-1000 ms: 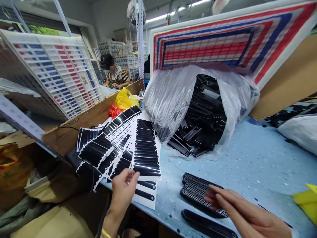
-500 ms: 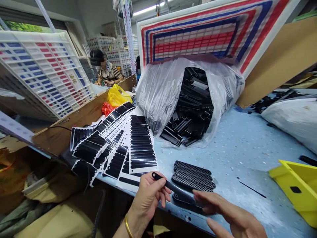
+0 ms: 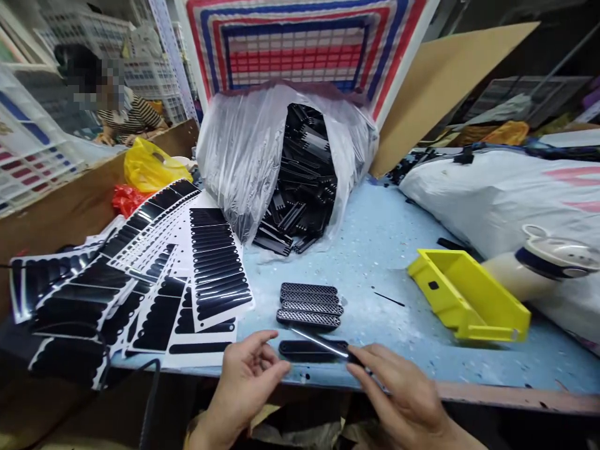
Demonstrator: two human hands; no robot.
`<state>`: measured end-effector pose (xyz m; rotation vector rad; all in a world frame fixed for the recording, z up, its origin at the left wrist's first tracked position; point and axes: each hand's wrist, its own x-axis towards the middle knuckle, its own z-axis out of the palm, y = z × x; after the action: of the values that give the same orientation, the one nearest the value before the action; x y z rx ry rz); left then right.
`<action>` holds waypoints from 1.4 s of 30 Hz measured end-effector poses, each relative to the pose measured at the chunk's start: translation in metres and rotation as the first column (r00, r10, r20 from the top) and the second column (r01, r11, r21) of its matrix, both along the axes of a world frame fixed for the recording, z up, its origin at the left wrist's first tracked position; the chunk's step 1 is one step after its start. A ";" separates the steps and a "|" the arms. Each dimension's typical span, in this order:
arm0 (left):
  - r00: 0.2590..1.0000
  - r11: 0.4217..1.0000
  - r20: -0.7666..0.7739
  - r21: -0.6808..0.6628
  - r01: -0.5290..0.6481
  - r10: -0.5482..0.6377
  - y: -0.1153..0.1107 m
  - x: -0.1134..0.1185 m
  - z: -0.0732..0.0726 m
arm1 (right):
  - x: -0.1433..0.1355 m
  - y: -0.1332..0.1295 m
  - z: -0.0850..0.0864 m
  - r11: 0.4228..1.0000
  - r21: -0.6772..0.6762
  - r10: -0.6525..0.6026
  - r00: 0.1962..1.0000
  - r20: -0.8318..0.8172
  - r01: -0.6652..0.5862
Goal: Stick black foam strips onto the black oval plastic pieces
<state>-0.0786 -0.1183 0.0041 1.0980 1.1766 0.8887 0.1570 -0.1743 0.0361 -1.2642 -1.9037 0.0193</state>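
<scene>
My right hand (image 3: 398, 387) pinches one end of a thin, glossy black strip (image 3: 321, 342) with rounded ends. The strip slants over a long black plastic piece (image 3: 300, 351) lying at the table's front edge. To the left of that piece, my left hand (image 3: 250, 381) is held with thumb and forefinger apart and nothing between them. Just behind, several black pieces with a crosshatched face (image 3: 309, 306) lie side by side. White sheets with rows of black strips (image 3: 220, 269) spread over the left part of the table.
A clear plastic bag (image 3: 244, 156) full of black parts lies open at the back. On the right stand a yellow bin (image 3: 469, 294) and a cream bottle (image 3: 510, 275) before a white sack (image 3: 492, 187). A person in a striped top (image 3: 140, 115) sits at the far left.
The left hand has let go of the strip's end and drawn away leftward. My right hand now grips its other end. The view has swung to the right.
</scene>
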 end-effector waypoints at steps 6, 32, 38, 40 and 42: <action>0.922 0.882 -0.386 0.429 0.197 -0.019 0.022 -0.008 -0.021 | 0.036 0.007 -0.004 0.913 -0.392 -0.186 0.971 -0.149 0.115; 0.936 0.933 -0.326 0.277 0.229 -0.133 0.058 0.017 -0.020 | 0.042 0.043 -0.034 0.877 -0.476 0.021 0.995 -0.094 -0.063; 0.964 0.977 -0.237 0.149 0.154 -0.116 0.056 0.013 -0.020 | 0.040 0.047 -0.035 0.969 -0.200 0.150 0.989 -0.004 -0.148; 0.974 0.987 -0.206 0.112 0.118 -0.094 0.054 0.014 -0.021 | 0.036 0.052 -0.034 0.969 -0.171 0.188 0.982 0.025 -0.181; 0.983 0.993 -0.172 0.092 0.077 -0.060 0.050 0.015 -0.024 | 0.033 0.054 -0.034 0.967 -0.157 0.213 0.976 0.053 -0.202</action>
<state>-0.0639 -0.0680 -0.0201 1.3076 1.2361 0.8196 0.1902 -0.1198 0.0020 -1.1703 -2.1216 0.2349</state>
